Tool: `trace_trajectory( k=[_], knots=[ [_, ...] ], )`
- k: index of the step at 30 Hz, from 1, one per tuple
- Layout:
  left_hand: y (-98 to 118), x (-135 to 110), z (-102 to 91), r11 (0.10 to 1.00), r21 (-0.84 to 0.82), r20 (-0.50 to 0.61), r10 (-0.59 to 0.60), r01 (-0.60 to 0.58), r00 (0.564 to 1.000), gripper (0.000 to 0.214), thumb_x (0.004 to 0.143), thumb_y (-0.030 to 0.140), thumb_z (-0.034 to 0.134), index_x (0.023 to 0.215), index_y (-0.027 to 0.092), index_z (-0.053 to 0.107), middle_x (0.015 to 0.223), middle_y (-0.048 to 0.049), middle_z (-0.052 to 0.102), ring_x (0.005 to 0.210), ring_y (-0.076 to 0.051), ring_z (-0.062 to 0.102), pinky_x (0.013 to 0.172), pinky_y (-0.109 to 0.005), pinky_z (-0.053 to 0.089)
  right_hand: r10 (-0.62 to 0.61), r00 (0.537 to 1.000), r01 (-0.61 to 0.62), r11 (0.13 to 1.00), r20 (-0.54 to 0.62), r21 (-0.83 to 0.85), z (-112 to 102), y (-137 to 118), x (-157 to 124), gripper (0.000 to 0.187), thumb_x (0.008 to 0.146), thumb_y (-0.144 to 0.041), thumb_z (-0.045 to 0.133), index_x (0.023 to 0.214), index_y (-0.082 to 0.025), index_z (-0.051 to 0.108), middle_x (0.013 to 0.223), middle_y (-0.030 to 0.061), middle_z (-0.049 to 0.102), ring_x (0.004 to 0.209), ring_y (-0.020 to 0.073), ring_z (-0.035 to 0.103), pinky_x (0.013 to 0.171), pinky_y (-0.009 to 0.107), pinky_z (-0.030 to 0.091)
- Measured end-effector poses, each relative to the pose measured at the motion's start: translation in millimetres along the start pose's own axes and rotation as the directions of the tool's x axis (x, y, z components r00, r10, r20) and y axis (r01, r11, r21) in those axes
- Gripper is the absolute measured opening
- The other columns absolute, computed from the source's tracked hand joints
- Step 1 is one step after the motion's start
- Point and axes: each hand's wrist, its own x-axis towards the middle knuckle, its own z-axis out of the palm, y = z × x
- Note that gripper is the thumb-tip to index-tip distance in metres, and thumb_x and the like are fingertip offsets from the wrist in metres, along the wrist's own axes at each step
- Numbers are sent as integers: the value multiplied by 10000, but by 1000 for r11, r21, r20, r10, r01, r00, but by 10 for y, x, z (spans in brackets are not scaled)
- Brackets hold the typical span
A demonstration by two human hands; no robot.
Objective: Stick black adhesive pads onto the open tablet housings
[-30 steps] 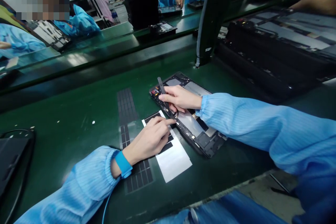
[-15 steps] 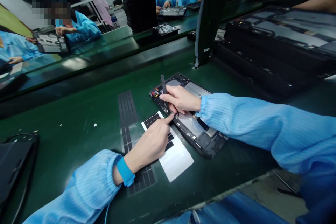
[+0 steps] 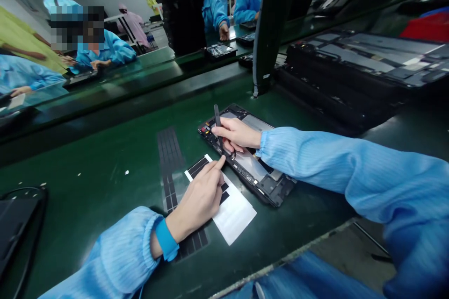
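My right hand is shut on black tweezers, whose tips go down behind my fingers over the upper left part of an opened tablet frame. The frame lies flat, with its dark board parts and a silvery panel showing. My left hand rests above a white backing sheet carrying black strips. Its index finger points toward the tablet's edge, with nothing visible in the hand. A blue wrist strap circles my left wrist.
A dark green bench mat carries a perforated grey strip and a black pouch. Black trays of tablet panels stand at right behind a dark upright post. Co-workers in blue smocks work across the bench.
The whole view has shifted as my head turned. My left index finger has drawn back slightly from the tablet's edge, and the tweezers stand more upright.
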Motion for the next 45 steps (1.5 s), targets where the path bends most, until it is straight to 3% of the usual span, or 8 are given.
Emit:
trace_trajectory(
  k=[6, 13, 18, 23, 32, 36, 42, 45],
  knots=[
    [158, -33, 79, 989, -150, 43, 13, -6, 999, 366, 722, -23, 304, 1033, 143, 406, 850, -77, 516, 1205, -221, 313, 951, -420, 417, -32, 999, 32, 999, 22, 22, 6, 34, 22, 180, 882, -332, 399, 900, -153, 402, 373, -81, 476, 201, 58, 363, 209, 122, 221],
    [187, 10, -31, 955, -289, -20, -76, 67, 997, 111, 753, 79, 375, 734, 184, 405, 841, -59, 563, 1092, -200, 464, 869, -326, 435, 48, 999, -47, 997, -15, 63, -132, -85, 17, 226, 854, -353, 450, 763, -149, 417, 391, -62, 463, 259, 59, 395, 263, 138, 285],
    [-202, 411, -228, 814, -255, 78, -520, 521, 851, 321, 779, 459, 454, 633, 175, 432, 456, 24, 520, 461, -126, 505, 506, -229, 370, 193, 925, -246, 960, -327, -130, -688, -30, -56, 365, 797, -336, 517, 508, -146, 398, 352, -44, 386, 282, 51, 350, 327, 182, 267],
    [-430, 745, -230, 700, -291, 354, -555, 652, 753, 539, 686, 637, 455, 488, 140, 512, 308, 11, 426, 360, -105, 405, 490, -229, 326, 211, 816, -286, 957, -538, -58, -882, 339, -62, 349, 784, -273, 500, 469, -148, 416, 375, -29, 389, 365, 68, 377, 413, 206, 286],
    [-406, 1194, -429, 618, -635, -100, -660, 463, 745, 364, 680, 474, 545, 619, 180, 339, 475, 84, 359, 413, -51, 350, 406, -157, 284, 212, 825, -127, 973, -524, 193, -703, 526, 58, 332, 824, -359, 395, 558, -165, 359, 401, -48, 369, 346, 59, 344, 364, 185, 271],
    [-846, 1229, -785, 550, -730, -257, -772, 407, 581, 251, 608, 311, 620, 627, 148, 429, 501, 68, 401, 423, -50, 370, 406, -159, 310, 212, 871, -95, 958, -443, 272, -630, 499, 36, 321, 833, -371, 394, 584, -179, 326, 353, -89, 245, 289, 51, 245, 301, 174, 252],
    [-1658, 853, -1113, 462, -808, -452, -884, 367, 118, 150, 837, 217, 411, 917, 106, 472, 730, 3, 499, 516, -55, 439, 458, -170, 380, 235, 889, -124, 950, -393, 287, -602, 495, -5, 306, 814, -339, 443, 581, -174, 333, 330, -92, 258, 254, 34, 217, 267, 154, 162],
    [-1907, 629, -1052, 422, -817, -457, -889, 392, 5, 241, 876, 282, 419, 1051, 119, 452, 912, -43, 511, 685, -95, 515, 562, -221, 457, 243, 883, -145, 954, -401, 261, -589, 487, -18, 314, 807, -328, 451, 560, -171, 336, 332, -88, 258, 259, 30, 218, 275, 156, 155]
  ],
)
